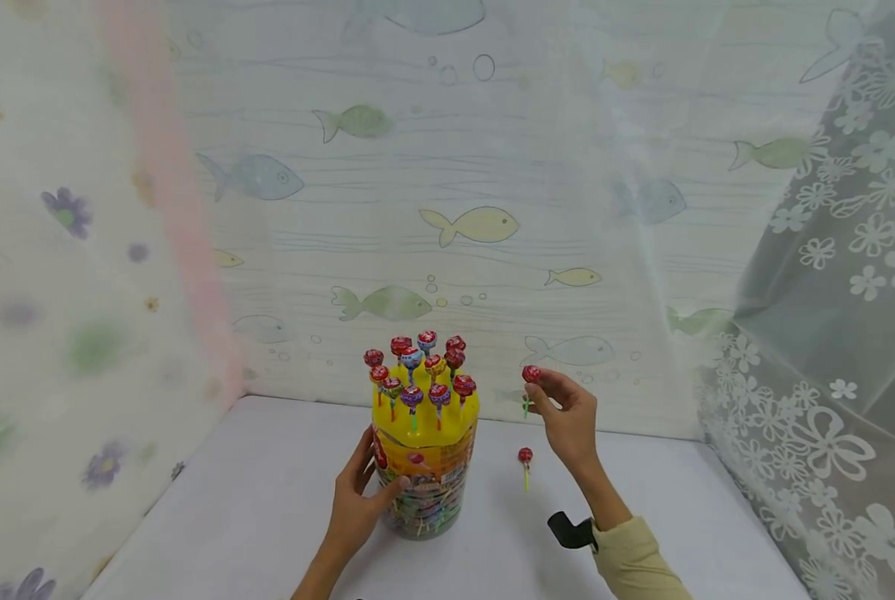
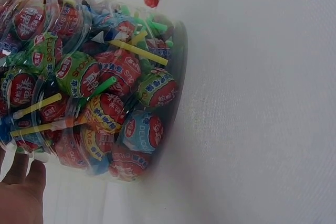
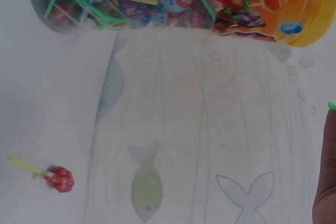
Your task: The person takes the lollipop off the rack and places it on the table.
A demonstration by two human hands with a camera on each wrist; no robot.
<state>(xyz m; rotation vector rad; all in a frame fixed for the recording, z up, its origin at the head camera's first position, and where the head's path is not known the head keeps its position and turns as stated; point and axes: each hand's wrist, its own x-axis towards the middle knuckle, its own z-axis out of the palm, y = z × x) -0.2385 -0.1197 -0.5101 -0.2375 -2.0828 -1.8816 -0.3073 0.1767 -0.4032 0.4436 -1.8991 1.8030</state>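
A clear plastic jar (image 1: 422,492) full of wrapped lollipops stands upright on the table, under a yellow lid (image 1: 395,427). Several lollipops (image 1: 412,397) stick up out of that lid. My left hand (image 1: 357,504) holds the jar's left side, fingers behind and thumb in front. To the right of the jar, my right hand (image 1: 571,417) pinches a red lollipop (image 1: 531,374) with a green stick, raised above the table. In the right wrist view only the edge of my right hand (image 3: 326,177) and a green stick end show.
Below the right hand, a second red lollipop (image 1: 525,455) with a yellow stick lies on the white table (image 1: 267,500). Curtains printed with fish (image 1: 485,225) and flowers hang behind and at both sides. A black strap piece (image 1: 570,530) juts from the right wrist.
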